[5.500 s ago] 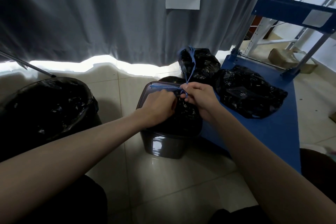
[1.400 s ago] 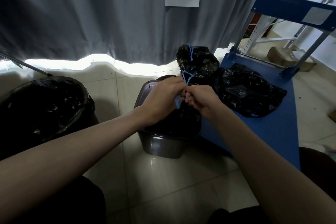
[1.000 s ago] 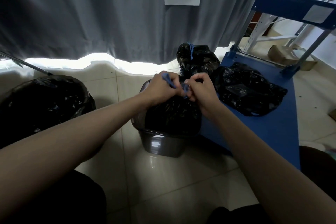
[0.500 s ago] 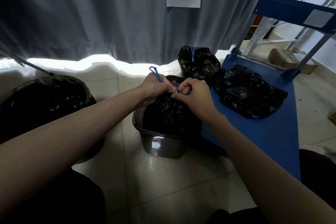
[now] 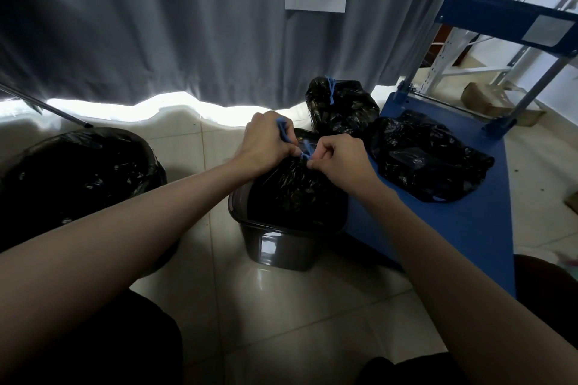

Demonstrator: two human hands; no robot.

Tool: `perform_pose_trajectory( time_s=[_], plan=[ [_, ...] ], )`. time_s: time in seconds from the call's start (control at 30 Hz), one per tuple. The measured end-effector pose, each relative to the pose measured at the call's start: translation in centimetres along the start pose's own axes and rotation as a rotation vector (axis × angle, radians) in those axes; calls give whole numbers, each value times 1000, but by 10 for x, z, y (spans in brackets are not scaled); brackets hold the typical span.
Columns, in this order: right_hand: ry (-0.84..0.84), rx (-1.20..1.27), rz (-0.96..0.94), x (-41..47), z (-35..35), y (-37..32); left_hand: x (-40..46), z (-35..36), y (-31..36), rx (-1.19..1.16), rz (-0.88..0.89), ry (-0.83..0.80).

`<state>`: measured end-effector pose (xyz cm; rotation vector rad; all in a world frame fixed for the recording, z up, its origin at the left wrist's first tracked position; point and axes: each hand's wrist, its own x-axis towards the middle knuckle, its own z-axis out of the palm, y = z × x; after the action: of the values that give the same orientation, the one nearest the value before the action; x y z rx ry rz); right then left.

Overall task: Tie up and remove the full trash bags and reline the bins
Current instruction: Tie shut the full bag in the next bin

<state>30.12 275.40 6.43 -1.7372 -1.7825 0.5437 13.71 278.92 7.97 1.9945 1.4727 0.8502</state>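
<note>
1. Both hands pinch the blue plastic drawstring (image 5: pixel 305 150) of the black plastic trash bag (image 5: pixel 294 187) sitting in the small dark rectangular plastic bin (image 5: pixel 275 244): the left hand (image 5: pixel 266 144) holds one strand, which runs up across its knuckles, and the right hand (image 5: pixel 339 159) holds the other, fingers curled, just over the gathered bag mouth.
2. Judging from this, the knot is being drawn tight. Pulling the two strands apart and level, close to the bag neck, should seat the knot low and stop the mouth reopening; a sharp upward tug risks tearing the thin film or tipping the light bin.
3. That bag bulges above the bin rim and looks full; what is inside cannot be seen. The bin stands on the tiled floor, against the near-left edge of the blue metal platform cart (image 5: pixel 469 222).
4. A tied black trash bag with a blue tie (image 5: pixel 341 106) sits at the cart's far-left corner, by the grey curtain (image 5: pixel 156 25).
5. A second, flatter black trash bag (image 5: pixel 428 159) lies on the cart deck beside it.
6. To the left, a large round bin lined with black plastic (image 5: pixel 84 172) stands on the floor; whether it holds anything cannot be told.
</note>
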Motion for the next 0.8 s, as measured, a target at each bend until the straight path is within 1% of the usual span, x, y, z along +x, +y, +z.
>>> perform_pose_trajectory(
  time_s=[0.07,0.13,0.33,0.43,0.57,0.67,0.73,0.8],
  plan=[
    [-43,-27,11,0,-2,2,3,-2,-2,33,-13,61],
    [-100,-21,24,-1,-3,5,5,-3,-3,103,9,95],
    [-210,-67,50,-4,4,11,4,7,7,360,273,43],
    [-255,-9,61,-5,5,12,7,8,9,379,337,35],
    [-258,36,35,-3,4,9,12,7,5,367,312,83],
    [-294,63,36,-4,6,12,13,8,6,386,292,60],
    [-232,60,46,-5,7,16,15,8,4,385,312,46],
    [-172,4,55,-4,5,24,15,7,3,387,334,54]
  ],
)
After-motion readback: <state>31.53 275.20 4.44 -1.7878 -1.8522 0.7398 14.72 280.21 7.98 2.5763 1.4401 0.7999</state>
